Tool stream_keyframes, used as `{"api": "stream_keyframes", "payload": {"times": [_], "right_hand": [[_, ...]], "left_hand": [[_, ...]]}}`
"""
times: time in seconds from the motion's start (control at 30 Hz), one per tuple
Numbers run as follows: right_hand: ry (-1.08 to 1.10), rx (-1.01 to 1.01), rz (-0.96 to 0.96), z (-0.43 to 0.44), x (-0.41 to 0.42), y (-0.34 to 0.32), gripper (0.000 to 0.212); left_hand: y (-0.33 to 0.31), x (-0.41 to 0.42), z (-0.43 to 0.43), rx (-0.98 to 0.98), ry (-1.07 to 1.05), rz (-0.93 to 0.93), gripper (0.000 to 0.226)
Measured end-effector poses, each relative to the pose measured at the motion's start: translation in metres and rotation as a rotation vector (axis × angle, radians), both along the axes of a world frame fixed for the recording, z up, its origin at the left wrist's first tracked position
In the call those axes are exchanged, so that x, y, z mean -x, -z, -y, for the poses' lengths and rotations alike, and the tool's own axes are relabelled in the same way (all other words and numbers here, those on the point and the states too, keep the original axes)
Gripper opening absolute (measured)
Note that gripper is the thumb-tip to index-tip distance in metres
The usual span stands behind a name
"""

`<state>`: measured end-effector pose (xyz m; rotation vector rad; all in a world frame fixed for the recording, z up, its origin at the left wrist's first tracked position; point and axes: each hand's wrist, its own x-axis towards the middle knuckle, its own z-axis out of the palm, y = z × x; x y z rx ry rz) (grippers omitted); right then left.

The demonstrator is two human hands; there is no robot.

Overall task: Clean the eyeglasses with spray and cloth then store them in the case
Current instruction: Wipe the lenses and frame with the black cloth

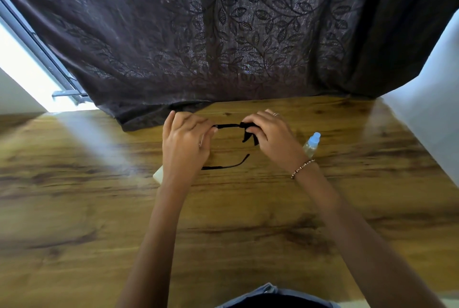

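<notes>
Black-framed eyeglasses are held above the wooden table, with one temple arm hanging toward me. My left hand grips the left end of the frame. My right hand pinches a small black cloth around the right side of the frame. A small clear spray bottle with a pale blue cap lies on the table just right of my right wrist. A cream-coloured corner, perhaps the case, shows beside my left forearm, mostly hidden.
A dark leaf-patterned curtain hangs behind the table and drapes onto its far edge. A bright window is at the left, a white wall at the right. My right wrist carries a beaded bracelet.
</notes>
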<state>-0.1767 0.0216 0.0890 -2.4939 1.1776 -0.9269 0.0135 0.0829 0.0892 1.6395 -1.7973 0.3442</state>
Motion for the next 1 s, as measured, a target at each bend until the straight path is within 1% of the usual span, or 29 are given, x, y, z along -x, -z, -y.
{"api": "stream_keyframes", "payload": {"times": [0.07, 0.17, 0.3, 0.43, 0.5, 0.7, 0.8, 0.9, 1.0], "right_hand": [[-0.025, 0.041, -0.014, -0.004, -0.011, -0.002, 0.017], [-0.038, 0.081, -0.012, -0.008, -0.021, -0.004, 0.017], [-0.038, 0.067, 0.004, -0.005, -0.016, -0.002, 0.017], [0.007, 0.03, 0.024, 0.0, -0.002, 0.001, 0.017], [0.021, 0.037, 0.013, 0.001, 0.0, 0.003, 0.018], [-0.023, 0.129, 0.033, -0.004, -0.023, -0.001, 0.019], [-0.017, 0.089, 0.067, -0.001, -0.017, 0.002, 0.017], [0.007, -0.001, 0.127, 0.005, -0.003, 0.008, 0.017], [0.01, -0.026, 0.121, 0.006, -0.002, 0.013, 0.018]], "left_hand": [[0.0, 0.007, 0.002, 0.005, 0.027, 0.025, 0.012], [0.002, 0.009, 0.003, 0.025, 0.035, 0.013, 0.012], [0.004, 0.002, 0.001, 0.05, 0.046, 0.024, 0.013], [0.005, -0.01, -0.003, 0.053, 0.008, -0.049, 0.017], [0.004, -0.011, -0.001, 0.05, 0.011, -0.051, 0.017], [0.0, 0.001, 0.007, 0.041, 0.074, -0.008, 0.015], [-0.001, -0.007, 0.005, 0.036, 0.064, 0.019, 0.014], [-0.004, -0.024, 0.003, 0.047, 0.016, -0.027, 0.015], [-0.005, -0.027, 0.003, 0.038, -0.002, -0.054, 0.015]]}}
